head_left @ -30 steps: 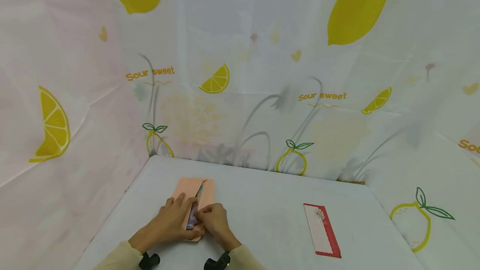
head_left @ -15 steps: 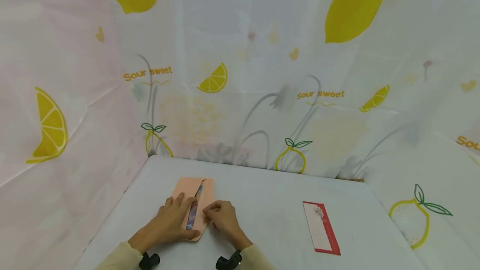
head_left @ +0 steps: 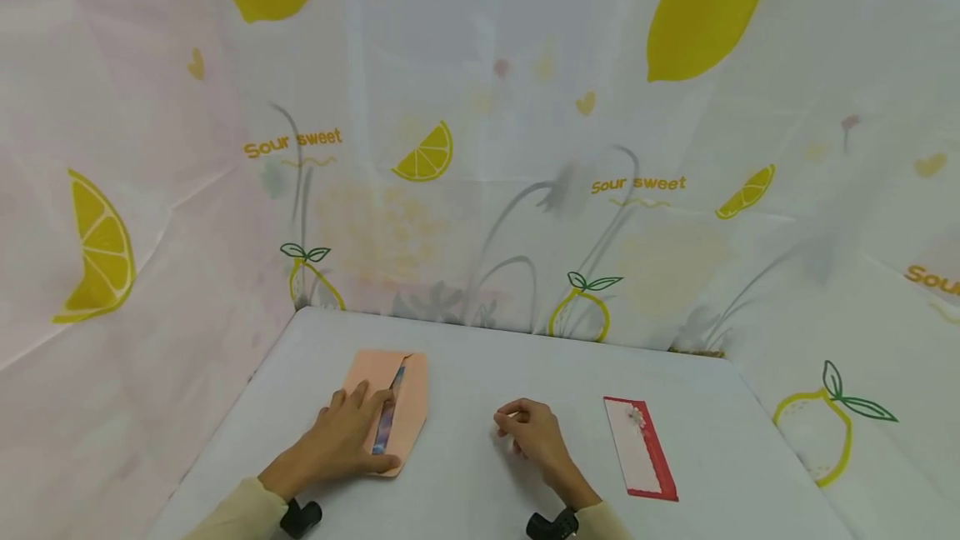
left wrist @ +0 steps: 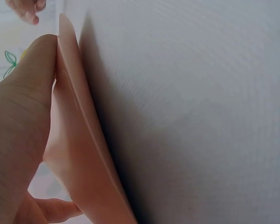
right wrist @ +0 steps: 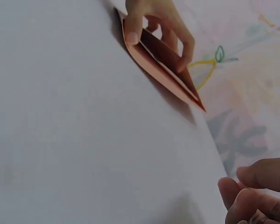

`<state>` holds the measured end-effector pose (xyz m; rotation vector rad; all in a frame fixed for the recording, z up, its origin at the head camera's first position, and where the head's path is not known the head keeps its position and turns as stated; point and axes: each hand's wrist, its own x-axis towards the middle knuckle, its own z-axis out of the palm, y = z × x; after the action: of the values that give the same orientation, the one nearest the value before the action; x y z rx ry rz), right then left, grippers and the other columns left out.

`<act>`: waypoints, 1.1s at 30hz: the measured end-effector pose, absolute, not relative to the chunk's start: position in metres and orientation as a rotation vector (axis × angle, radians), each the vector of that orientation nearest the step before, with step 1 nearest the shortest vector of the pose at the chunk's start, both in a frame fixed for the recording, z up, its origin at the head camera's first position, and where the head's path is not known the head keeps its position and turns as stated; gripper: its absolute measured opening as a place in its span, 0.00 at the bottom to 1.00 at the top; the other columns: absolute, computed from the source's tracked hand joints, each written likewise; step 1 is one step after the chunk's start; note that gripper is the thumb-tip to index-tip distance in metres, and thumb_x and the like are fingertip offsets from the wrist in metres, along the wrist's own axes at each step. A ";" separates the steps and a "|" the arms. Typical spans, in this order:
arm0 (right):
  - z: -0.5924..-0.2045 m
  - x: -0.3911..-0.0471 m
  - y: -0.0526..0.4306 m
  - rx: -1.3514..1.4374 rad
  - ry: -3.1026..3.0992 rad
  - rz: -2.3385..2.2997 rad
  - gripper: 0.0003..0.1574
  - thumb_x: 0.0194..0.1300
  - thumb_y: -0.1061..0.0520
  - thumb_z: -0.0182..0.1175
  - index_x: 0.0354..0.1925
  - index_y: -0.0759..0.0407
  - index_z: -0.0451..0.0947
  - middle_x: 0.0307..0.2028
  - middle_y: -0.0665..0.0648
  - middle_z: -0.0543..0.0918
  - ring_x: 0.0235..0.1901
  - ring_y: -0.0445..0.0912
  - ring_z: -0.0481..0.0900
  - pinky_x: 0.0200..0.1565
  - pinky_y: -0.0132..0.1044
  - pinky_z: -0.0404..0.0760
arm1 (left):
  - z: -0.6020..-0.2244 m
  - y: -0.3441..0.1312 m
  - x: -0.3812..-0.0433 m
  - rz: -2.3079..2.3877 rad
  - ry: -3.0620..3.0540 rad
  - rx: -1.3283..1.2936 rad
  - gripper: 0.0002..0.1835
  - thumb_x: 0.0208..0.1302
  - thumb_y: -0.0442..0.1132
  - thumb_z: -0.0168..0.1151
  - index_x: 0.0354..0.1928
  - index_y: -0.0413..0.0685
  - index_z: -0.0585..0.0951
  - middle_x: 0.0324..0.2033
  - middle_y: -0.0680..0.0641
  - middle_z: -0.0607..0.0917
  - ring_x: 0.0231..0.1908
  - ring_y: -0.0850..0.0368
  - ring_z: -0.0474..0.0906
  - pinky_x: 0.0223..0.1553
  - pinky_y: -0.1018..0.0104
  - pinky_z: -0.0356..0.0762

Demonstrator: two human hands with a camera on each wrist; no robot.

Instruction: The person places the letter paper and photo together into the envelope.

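Note:
A peach-coloured envelope [head_left: 412,417] lies on the left part of the table, its flap side up. Through the slanted gap at its opening shows a strip of blue and purple printed paper [head_left: 385,427]. My left hand [head_left: 345,433] rests on the envelope with fingers spread, the thumb near its lower edge. In the left wrist view the envelope [left wrist: 77,135] is seen edge-on beside that thumb. To the right, over bare table, my right hand [head_left: 538,438] hangs with loosely curled fingers and nothing between them. It is nearest to a flat red and white card [head_left: 636,448] with a small flower decoration.
The white table [head_left: 465,373] meets a fabric backdrop [head_left: 480,223] printed with lemons at its back. More of this fabric hangs at the left and right sides. Each wrist wears a dark camera band [head_left: 553,523].
My right hand has left the envelope's opening and moved right across the table toward the card. The left hand keeps its place on the envelope. The head view has shifted slightly.

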<state>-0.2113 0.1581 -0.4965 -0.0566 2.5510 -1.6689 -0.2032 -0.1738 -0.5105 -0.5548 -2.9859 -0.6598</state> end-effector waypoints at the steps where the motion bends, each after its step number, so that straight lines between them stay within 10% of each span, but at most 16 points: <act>1: -0.496 -0.210 0.167 -0.036 2.566 -1.662 0.11 0.69 0.55 0.68 0.44 0.63 0.84 0.27 0.54 0.87 0.16 0.40 0.70 0.19 0.32 0.68 | -0.510 -0.174 -0.203 -0.664 -2.986 -0.558 0.53 0.43 0.76 0.74 0.67 0.56 0.72 0.69 0.27 0.67 0.59 0.24 0.66 0.50 0.23 0.67; 33: -0.488 -0.163 0.346 0.528 2.892 -1.168 0.31 0.67 0.46 0.70 0.53 0.71 0.78 0.39 0.61 0.84 0.38 0.53 0.78 0.33 0.38 0.75 | -0.510 -0.176 -0.200 -0.694 -2.992 -0.559 0.54 0.46 0.77 0.72 0.70 0.54 0.71 0.71 0.26 0.64 0.64 0.23 0.62 0.53 0.22 0.64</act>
<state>-0.1634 0.3463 -0.4879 0.5281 2.8924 -1.1681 -0.2000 -0.1757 -0.5098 -0.5589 -2.9917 -0.6944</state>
